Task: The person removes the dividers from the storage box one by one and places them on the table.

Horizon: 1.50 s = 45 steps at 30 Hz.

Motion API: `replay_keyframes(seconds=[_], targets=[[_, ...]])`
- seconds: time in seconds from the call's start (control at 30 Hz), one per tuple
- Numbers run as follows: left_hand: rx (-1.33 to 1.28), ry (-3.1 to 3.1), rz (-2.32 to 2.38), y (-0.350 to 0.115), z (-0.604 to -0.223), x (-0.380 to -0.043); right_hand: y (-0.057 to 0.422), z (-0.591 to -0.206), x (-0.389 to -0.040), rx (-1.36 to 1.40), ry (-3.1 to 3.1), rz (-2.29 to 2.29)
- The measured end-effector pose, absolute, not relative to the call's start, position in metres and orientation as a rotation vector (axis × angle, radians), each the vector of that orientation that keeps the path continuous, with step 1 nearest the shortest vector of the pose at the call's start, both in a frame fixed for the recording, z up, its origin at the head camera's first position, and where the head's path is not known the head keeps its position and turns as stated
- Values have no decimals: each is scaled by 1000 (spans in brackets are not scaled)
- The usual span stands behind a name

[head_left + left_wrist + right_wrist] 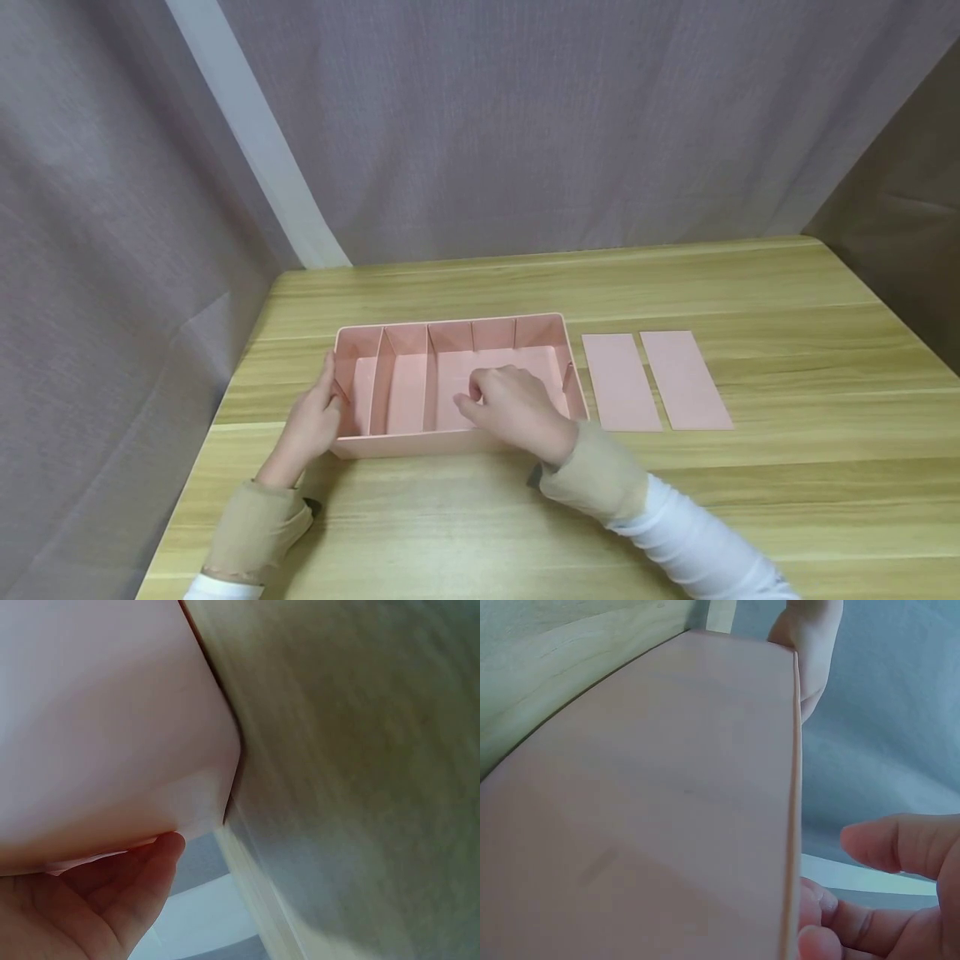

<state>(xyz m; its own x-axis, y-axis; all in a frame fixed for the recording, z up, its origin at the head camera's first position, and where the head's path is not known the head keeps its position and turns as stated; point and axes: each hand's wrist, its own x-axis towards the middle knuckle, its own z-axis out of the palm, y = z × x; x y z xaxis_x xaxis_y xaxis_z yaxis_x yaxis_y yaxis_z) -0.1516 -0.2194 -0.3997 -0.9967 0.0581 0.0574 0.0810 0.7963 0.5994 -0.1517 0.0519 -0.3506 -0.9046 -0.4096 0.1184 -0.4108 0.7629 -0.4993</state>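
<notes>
A long pink box (pixel 457 443) stands on the table, with two upright dividers (pixel 382 379) across its left part. At its left end my left hand (pixel 311 421) grips the end wall; the left wrist view has fingers (pixel 169 851) against that wall's outer side. Over the wide right-hand compartment is my right hand (pixel 517 408), its fingers loosely bent. In the right wrist view the thumb (pixel 885 841) stands apart from the other fingers, which are partly hidden behind the box's long wall. Nothing shows between them.
Two flat pink panels, a nearer-to-box panel (pixel 622 383) and an outer panel (pixel 686 380), lie side by side right of the box. The wooden table (pixel 810 467) ends at grey curtains (pixel 525 125) behind and at the left.
</notes>
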Motion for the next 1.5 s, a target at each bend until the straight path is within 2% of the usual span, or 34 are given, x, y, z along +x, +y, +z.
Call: replay_keyframes(seconds=[1.5], targets=[[-121, -2940, -982, -219, -401, -152, 14, -368, -159, 658, -2955, 979]])
